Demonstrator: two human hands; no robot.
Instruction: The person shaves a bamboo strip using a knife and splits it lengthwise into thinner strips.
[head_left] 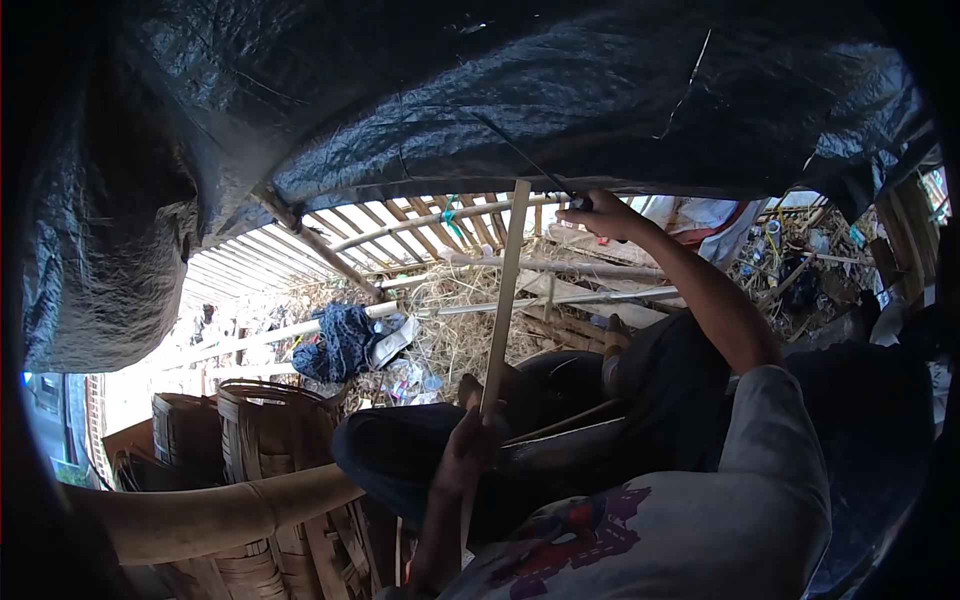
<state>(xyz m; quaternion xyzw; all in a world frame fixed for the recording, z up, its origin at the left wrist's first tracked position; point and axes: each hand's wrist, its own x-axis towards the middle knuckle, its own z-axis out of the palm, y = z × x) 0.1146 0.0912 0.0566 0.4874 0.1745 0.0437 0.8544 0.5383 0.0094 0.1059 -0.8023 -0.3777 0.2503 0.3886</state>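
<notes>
My left hand (468, 448) is closed around a long flat strip of bamboo (508, 280) that stands nearly upright, its lower end running down beside my forearm. My right hand (606, 217), arm stretched forward, grips the dark handle of a knife (520, 153). The thin blade points up and to the left, just behind the top of the strip. Between blade and strip I cannot tell if there is contact. Below, my dark-trousered legs are bent, and a thin stick (565, 421) lies across my lap.
Black plastic sheeting (560, 90) hangs low overhead. A thick bamboo pole (220, 515) and woven bamboo baskets (255, 435) are at the left. Ahead are a slatted bamboo fence (400, 232), dry straw, litter and a dark patterned cloth (338, 345). White sacks (728, 245) lie at the right.
</notes>
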